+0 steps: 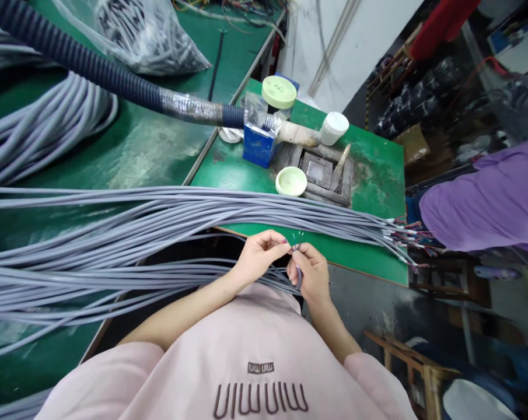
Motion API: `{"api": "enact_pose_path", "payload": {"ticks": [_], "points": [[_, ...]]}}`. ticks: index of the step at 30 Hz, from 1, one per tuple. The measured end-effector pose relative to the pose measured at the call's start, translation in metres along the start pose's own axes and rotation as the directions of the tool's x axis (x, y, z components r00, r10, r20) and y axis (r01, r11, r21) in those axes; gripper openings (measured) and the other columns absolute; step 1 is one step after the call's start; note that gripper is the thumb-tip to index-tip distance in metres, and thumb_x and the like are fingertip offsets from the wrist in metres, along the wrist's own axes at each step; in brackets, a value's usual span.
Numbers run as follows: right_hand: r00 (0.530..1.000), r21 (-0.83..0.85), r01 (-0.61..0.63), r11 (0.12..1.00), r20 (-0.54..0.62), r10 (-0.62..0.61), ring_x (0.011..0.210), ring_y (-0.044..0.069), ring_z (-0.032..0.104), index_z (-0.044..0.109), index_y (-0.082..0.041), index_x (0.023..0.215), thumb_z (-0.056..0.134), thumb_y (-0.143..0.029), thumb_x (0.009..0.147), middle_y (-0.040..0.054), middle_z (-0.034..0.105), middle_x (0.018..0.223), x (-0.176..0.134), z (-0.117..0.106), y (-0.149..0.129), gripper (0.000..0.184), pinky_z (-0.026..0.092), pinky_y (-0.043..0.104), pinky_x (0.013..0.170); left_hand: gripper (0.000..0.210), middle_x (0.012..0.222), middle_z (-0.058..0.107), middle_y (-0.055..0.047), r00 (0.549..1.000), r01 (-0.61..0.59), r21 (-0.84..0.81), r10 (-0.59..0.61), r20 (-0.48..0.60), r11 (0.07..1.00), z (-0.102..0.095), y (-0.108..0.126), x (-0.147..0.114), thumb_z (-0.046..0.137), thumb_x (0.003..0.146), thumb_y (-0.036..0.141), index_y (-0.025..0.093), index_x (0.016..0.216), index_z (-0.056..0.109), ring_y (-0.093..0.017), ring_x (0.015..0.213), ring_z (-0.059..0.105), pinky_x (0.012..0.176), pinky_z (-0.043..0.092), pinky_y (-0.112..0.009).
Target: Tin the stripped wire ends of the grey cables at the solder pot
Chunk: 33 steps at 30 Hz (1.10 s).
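My right hand [310, 269] is closed around the end of a grey cable [299, 279], just in front of my body. Thin wires [297, 239] with pale tips fan out above its fingers. Beside it, my left hand [264, 251] pinches at these thin wires, thumb against forefinger; the exact wire in the pinch is too small to make out. Beyond both hands, a bundle of grey cables [246, 207] lies across the bench, its stripped ends with coloured wires [410, 236] at the right edge. More grey cables [158, 280] run in from the left, near my left forearm.
A solder pot [318, 169] sits in a dirty frame behind the bundle, with a small open tub [291, 181] beside it. A ribbed hose [128, 81] leads to a blue box [258, 143]. A white tub [334, 128] stands behind. A person in a purple sleeve [486, 204] is at right.
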State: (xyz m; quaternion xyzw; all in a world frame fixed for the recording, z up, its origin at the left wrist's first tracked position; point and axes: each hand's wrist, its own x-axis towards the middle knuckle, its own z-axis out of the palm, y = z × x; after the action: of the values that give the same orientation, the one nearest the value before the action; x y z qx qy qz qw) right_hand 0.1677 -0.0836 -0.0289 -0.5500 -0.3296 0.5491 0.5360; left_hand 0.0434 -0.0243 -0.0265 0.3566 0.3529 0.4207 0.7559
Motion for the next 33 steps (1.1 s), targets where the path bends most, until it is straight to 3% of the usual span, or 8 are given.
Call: {"api": "enact_pose_path", "payload": {"ticks": [5,18,21,23,25,27,31,33], "points": [[0.998,-0.061,0.048,0.997,-0.027,-0.05,0.038,0.007,0.047,0.056,-0.02,0.076,0.063,-0.033,0.083,-0.0075,0.055,0.047,0.001,-0.003,0.002,0.015,0.037,0.019,0.041,0.026,0.062,0.062,0.003,1.0,0.002,0.001,-0.002,-0.017,1.0,0.0,-0.004,-0.001,0.08,0.062,0.033,0.015,0.066,0.063,-0.007,0.055,0.054,0.059,0.044,-0.021],[0.999,-0.108,-0.001,0.994,-0.037,-0.003,0.04,0.007,0.045,0.055,-0.02,0.075,0.064,-0.032,0.082,-0.007,0.055,0.049,-0.001,-0.013,0.014,0.016,0.036,0.02,0.042,0.028,0.066,0.062,0.002,0.986,0.11,0.013,-0.111,0.125,0.994,-0.014,-0.018,-0.006,0.078,0.067,0.036,0.015,0.076,0.063,-0.008,0.059,0.055,0.06,0.046,-0.022],[0.999,-0.085,-0.008,0.996,-0.048,0.004,0.041,0.007,0.045,0.055,-0.02,0.076,0.065,-0.032,0.081,-0.0073,0.054,0.049,-0.001,-0.017,0.016,0.016,0.035,0.02,0.043,0.03,0.079,0.069,-0.002,0.922,0.214,0.098,-0.234,0.31,0.972,-0.034,-0.023,-0.015,0.078,0.069,0.034,0.015,0.089,0.068,-0.01,0.07,0.062,0.07,0.049,-0.024],[0.999,-0.067,-0.009,0.998,-0.05,0.006,0.041,0.008,0.044,0.054,-0.02,0.075,0.065,-0.032,0.082,-0.0074,0.053,0.049,-0.001,-0.02,0.016,0.017,0.035,0.02,0.043,0.033,0.094,0.072,-0.006,0.814,0.264,0.275,-0.367,0.451,0.924,-0.05,-0.026,-0.027,0.074,0.074,0.035,0.017,0.101,0.069,-0.014,0.084,0.065,0.08,0.049,-0.028],[0.999,-0.054,-0.01,0.998,-0.044,0.008,0.041,0.008,0.044,0.052,-0.021,0.074,0.064,-0.032,0.082,-0.0078,0.052,0.048,0.0,-0.023,0.017,0.019,0.034,0.021,0.043,0.037,0.108,0.071,-0.008,0.722,0.287,0.4,-0.471,0.507,0.871,-0.065,-0.03,-0.039,0.07,0.077,0.037,0.021,0.111,0.068,-0.018,0.097,0.066,0.088,0.049,-0.031],[0.999,-0.048,-0.016,0.999,-0.037,0.014,0.04,0.008,0.045,0.051,-0.021,0.074,0.064,-0.033,0.082,-0.008,0.052,0.048,0.001,-0.026,0.018,0.019,0.034,0.021,0.043,0.038,0.118,0.069,-0.007,0.712,0.32,0.49,-0.547,0.441,0.811,-0.078,-0.035,-0.051,0.068,0.078,0.04,0.024,0.112,0.069,-0.021,0.109,0.063,0.095,0.047,-0.033],[0.999,-0.036,-0.03,0.999,-0.017,0.029,0.039,0.008,0.045,0.052,-0.021,0.074,0.064,-0.033,0.081,-0.0074,0.052,0.048,0.003,-0.029,0.019,0.019,0.034,0.022,0.042,0.042,0.132,0.061,-0.003,0.812,0.343,0.615,-0.553,0.186,0.71,-0.098,-0.044,-0.066,0.065,0.08,0.046,0.029,0.118,0.067,-0.023,0.126,0.054,0.109,0.036,-0.034],[0.999,-0.043,-0.032,0.999,0.002,0.032,0.04,0.008,0.046,0.053,-0.021,0.074,0.064,-0.033,0.081,-0.0071,0.053,0.048,0.003,-0.028,0.021,0.018,0.034,0.022,0.042,0.043,0.135,0.059,-0.001,0.847,0.324,0.652,-0.517,0.122,0.685,-0.105,-0.049,-0.069,0.063,0.081,0.048,0.029,0.119,0.067,-0.023,0.129,0.051,0.113,0.032,-0.033]]}}
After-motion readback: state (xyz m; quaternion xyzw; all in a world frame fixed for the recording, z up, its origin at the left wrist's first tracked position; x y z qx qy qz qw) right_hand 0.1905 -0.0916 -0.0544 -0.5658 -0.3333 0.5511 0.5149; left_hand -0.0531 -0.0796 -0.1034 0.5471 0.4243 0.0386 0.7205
